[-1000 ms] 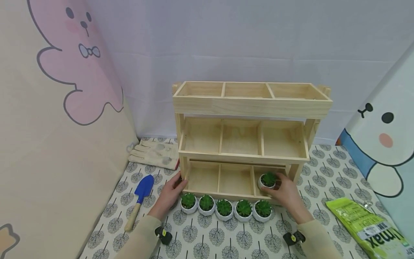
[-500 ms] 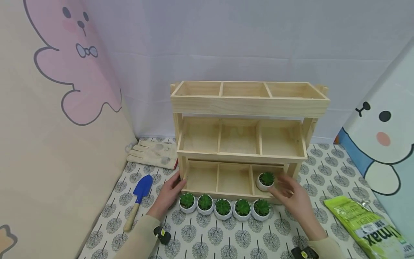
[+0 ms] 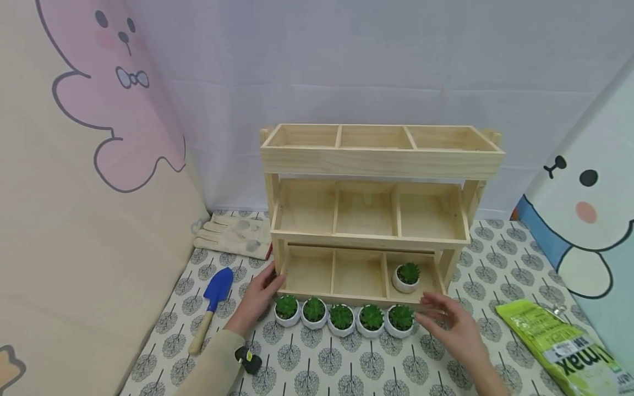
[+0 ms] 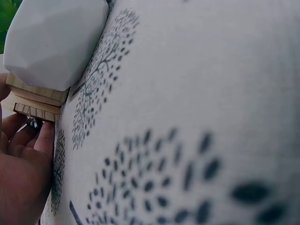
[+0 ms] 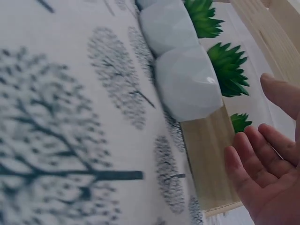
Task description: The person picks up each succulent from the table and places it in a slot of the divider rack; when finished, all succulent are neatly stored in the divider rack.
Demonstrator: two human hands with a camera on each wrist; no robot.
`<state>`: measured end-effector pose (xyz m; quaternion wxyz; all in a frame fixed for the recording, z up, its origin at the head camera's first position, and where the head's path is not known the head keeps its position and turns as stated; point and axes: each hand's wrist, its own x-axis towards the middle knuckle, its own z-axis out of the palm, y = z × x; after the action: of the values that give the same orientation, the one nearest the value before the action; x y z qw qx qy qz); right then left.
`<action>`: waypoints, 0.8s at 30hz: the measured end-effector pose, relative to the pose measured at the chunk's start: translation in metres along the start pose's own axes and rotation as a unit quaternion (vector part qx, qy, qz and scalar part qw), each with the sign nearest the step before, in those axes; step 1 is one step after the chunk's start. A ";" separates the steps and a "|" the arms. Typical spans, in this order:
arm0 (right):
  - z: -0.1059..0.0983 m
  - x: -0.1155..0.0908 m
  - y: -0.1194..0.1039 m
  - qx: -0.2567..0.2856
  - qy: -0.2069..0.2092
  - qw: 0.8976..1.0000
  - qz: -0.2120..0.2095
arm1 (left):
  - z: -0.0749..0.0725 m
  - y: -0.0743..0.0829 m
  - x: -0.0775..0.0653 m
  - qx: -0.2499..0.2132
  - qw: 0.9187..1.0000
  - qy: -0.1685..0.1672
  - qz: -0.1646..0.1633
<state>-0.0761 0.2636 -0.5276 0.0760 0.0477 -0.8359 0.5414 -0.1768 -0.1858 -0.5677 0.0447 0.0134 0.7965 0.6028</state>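
Okay, so the bit that matters here is the right-hand end of that row of pots. The right hand (image 3: pixel 452 328) is loosely spread, thumb off from the fingers and nothing in it, and the end pot (image 3: pixel 400 323) sits just to the left of its fingertips. Going by the right wrist view there's a gap between them, so I'd say beside, not touching. That pot is round and upright, so there's no long axis to fuss over, but the row itself runs left to right along the front of the wooden shelf (image 3: pixel 381 165), with the other four pots (image 3: pixel 370 322) lined up on the desk (image 3: pixel 342 371). A sixth, the shelved pot (image 3: pixel 406 280), stands in the right compartment of the bottom tier, ahead of the right hand and a little to its left. Meanwhile the left hand (image 3: pixel 257 297) grips the left end of that bottom tier, thumb on one side and fingers curled round the other, near the far end of the row. For any reach to the end pot, the right hand is clearly the nearer one and imo only needs a short sideways move left, with the thumb swinging round the near side.
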 end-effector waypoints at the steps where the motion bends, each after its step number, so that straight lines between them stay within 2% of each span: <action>1: 0.002 -0.002 0.001 0.005 -0.004 1.000 0.005 | 0.000 0.000 0.000 0.001 1.000 0.000 0.000; 13: 0.025 -0.011 0.008 0.026 -0.043 0.994 0.100 | 0.001 -0.001 0.000 0.008 1.000 0.007 -0.003; 18: 0.034 -0.011 0.008 0.020 -0.040 0.995 0.085 | 0.002 -0.003 0.002 -0.001 1.000 0.009 -0.007; 24: 0.039 -0.011 0.005 -0.005 -0.032 0.997 0.066 | 0.000 -0.001 0.000 0.010 1.000 0.005 -0.008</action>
<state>-0.0693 0.2299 -0.5496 0.0135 0.0095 -0.8421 0.5390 -0.1768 -0.1858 -0.5686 0.0456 0.0041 0.8025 0.5948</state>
